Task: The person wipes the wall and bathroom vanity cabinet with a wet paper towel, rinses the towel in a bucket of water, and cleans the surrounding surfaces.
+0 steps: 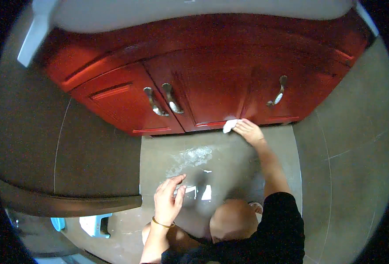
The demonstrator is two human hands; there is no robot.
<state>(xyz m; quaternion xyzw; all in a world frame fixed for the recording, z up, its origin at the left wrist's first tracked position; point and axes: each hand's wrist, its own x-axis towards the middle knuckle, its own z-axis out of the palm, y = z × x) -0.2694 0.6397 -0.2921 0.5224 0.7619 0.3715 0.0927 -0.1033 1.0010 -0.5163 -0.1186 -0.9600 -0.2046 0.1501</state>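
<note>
My right hand presses a white cloth or tissue against the lower edge of a red wooden cabinet door. My left hand, a gold-coloured bangle at its wrist, is raised over the floor with thumb and fingers apart and nothing in it. Between the hands and the cabinet, a whitish wet or foamy patch lies on the grey tiled floor. Metal handles with pale inlays are fixed to the doors.
A pale countertop or basin overhangs the cabinet. Tiled walls stand left and right. At the lower left are a brown ledge, a blue-and-white plastic stool and a blue round item. My bent knee is below.
</note>
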